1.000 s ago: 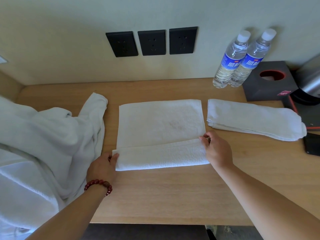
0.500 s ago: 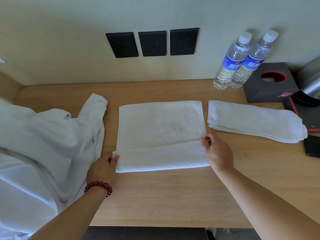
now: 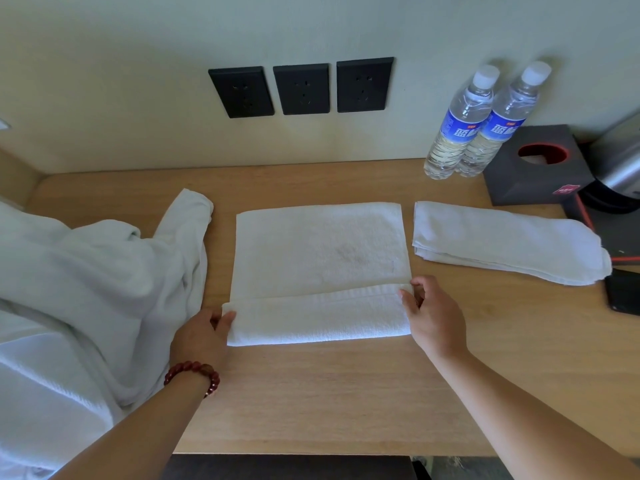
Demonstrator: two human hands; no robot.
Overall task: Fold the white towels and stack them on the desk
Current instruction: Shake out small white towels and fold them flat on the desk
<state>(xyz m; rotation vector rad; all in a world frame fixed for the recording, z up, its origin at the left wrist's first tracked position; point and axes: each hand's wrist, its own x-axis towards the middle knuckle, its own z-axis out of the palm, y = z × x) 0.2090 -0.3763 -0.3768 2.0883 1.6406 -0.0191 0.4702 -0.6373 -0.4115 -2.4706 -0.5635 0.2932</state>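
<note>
A hotel room: wooden desk with water bottles, tissue box, kettle and wall sockets.

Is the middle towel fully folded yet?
No, the middle towel is partly folded: only its near edge is turned over, most lies spread flat.

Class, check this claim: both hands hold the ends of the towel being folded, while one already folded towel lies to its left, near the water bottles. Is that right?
Not quite. In the head view the folded towel lies to the right of the towel being folded, near the water bottles. The left hand and right hand do hold its ends.
</note>
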